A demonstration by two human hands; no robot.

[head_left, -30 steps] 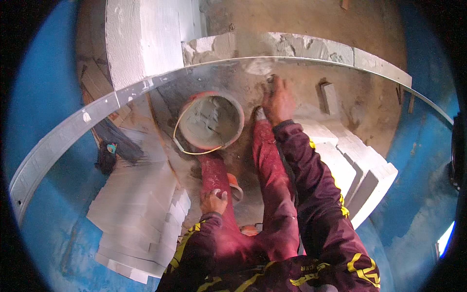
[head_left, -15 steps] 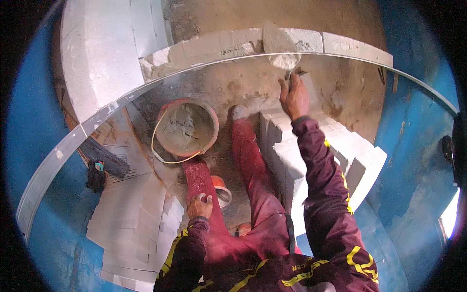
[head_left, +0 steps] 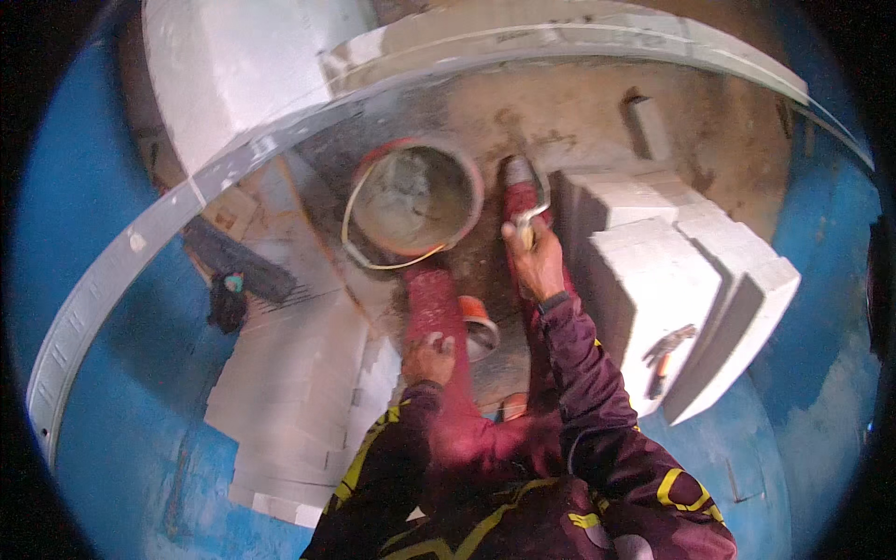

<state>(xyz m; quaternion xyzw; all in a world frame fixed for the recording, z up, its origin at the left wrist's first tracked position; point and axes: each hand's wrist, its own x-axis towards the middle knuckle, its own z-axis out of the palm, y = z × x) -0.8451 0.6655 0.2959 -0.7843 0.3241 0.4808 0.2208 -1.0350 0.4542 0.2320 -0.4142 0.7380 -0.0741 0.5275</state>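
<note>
The handle of a trowel (head_left: 534, 215) is gripped by the closed fingers of the right hand (head_left: 537, 261), its bent shank projecting just beyond them; the blade is too blurred to be made out. The fingers of the left hand (head_left: 429, 357) are part-curled on the left trouser leg (head_left: 436, 308); whether anything is held cannot be told. Left of the right fingers, a bucket (head_left: 478, 191) is seen; to their right, white blocks (head_left: 653, 271) bear a hammer (head_left: 663, 362). Half a second earlier, the trowel was held at the block row (head_left: 523, 39); it has since been drawn back.
</note>
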